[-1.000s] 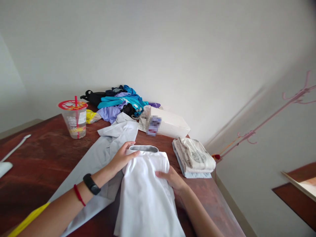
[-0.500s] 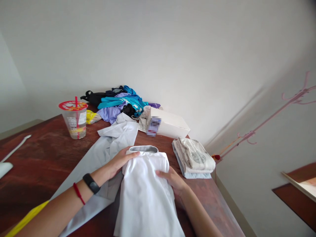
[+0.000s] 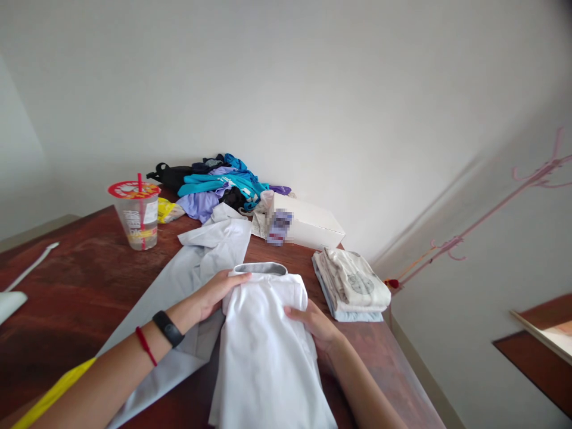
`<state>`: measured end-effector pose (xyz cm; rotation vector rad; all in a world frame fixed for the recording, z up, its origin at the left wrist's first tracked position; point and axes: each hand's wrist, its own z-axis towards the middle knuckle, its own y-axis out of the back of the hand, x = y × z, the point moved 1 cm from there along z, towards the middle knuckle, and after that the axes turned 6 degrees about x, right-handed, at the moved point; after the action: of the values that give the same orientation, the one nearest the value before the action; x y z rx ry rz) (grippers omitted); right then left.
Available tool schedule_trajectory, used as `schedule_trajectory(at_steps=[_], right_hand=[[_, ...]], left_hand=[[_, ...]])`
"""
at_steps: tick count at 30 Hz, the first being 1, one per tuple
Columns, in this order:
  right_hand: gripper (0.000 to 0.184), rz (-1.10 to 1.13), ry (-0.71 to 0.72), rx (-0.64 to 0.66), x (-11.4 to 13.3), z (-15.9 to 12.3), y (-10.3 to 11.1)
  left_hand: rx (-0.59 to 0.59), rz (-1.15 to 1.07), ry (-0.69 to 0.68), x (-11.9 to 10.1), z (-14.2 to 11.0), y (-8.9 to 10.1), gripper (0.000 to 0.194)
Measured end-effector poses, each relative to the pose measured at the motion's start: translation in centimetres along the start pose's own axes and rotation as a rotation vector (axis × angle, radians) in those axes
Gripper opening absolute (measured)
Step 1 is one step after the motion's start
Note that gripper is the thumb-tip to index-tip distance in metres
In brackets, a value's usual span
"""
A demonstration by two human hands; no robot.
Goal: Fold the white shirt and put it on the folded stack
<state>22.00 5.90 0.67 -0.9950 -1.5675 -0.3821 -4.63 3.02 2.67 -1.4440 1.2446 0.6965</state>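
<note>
A white shirt (image 3: 268, 351) with a grey-lined collar lies folded lengthwise on the dark red wooden table (image 3: 80, 286). My left hand (image 3: 212, 295) rests on its left shoulder near the collar, fingers stretched flat. My right hand (image 3: 313, 322) lies on the shirt's right edge with fingers pressed on the cloth. A pale blue shirt (image 3: 187, 268) is spread out under and to the left of the white one.
A folded stack of pale clothes (image 3: 353, 286) sits at the right near the table edge. Behind it is a white box (image 3: 308, 223), a heap of blue, purple and black clothes (image 3: 214, 185), and a plastic cup with red lid and straw (image 3: 136, 214).
Both hands have shifted very slightly on the white shirt; the view has moved a little. Nothing else has changed.
</note>
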Motion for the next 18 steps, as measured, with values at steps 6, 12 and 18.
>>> schedule_trajectory(at_steps=[6, 12, 18], right_hand=[[0.053, 0.0, -0.004, -0.003, -0.13, 0.02, 0.06], [0.056, 0.0, -0.015, -0.001, -0.34, 0.17, 0.29], [0.058, -0.031, -0.01, -0.004, -0.04, -0.04, 0.05]], left_hand=[[0.017, -0.003, 0.001, -0.17, -0.11, -0.11, 0.062], [0.007, -0.059, 0.031, 0.07, 0.4, 0.2, 0.063], [-0.023, -0.059, 0.037, 0.1, 0.37, 0.2, 0.061]])
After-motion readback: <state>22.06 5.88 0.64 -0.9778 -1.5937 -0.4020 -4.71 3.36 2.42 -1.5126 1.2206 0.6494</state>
